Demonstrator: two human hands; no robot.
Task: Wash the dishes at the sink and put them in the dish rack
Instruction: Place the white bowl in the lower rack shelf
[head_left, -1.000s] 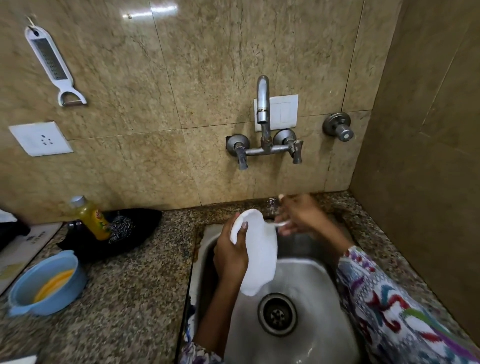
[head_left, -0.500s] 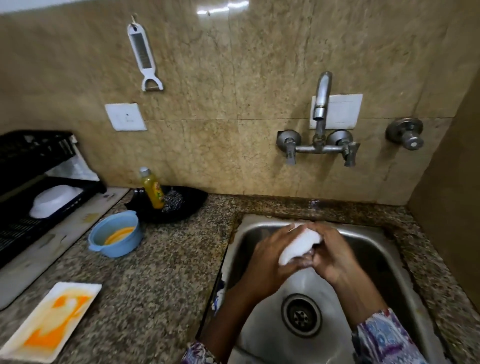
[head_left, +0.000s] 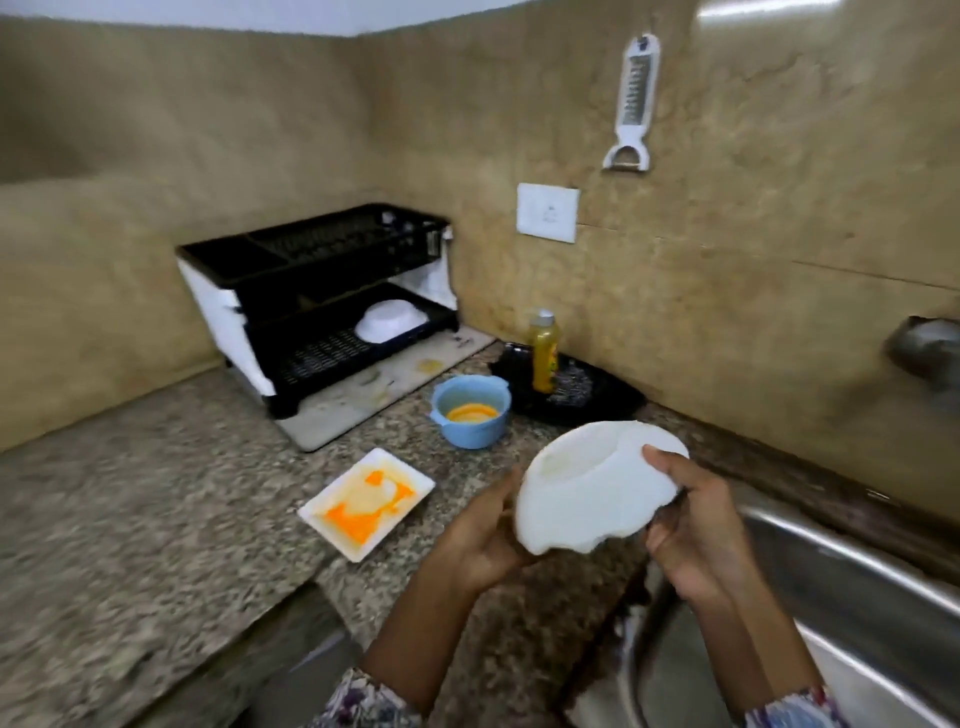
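A white bowl (head_left: 587, 493) hangs bottom-up above the counter, just left of the steel sink (head_left: 841, 587). My left hand (head_left: 480, 530) holds its left rim and my right hand (head_left: 691, 525) grips its right side, thumb over the base. At the back left stands the black two-tier dish rack (head_left: 311, 249), with another white bowl (head_left: 390, 320) upside down on its lower shelf. On the counter sit a blue bowl (head_left: 471, 415) with orange residue and a white rectangular plate (head_left: 366, 501) smeared orange.
A yellow soap bottle (head_left: 544, 358) stands in a black dish (head_left: 597, 400) with a steel scrubber by the wall. A white mat (head_left: 363, 400) lies under the rack. A grater (head_left: 634, 98) and a socket (head_left: 547, 212) are on the wall. Speckled granite counter spreads to the left.
Both hands lifted the white bowl out of the sink and carried it left over the counter. My view swung left, bringing the whole dish rack into sight; the tap dropped out of view.
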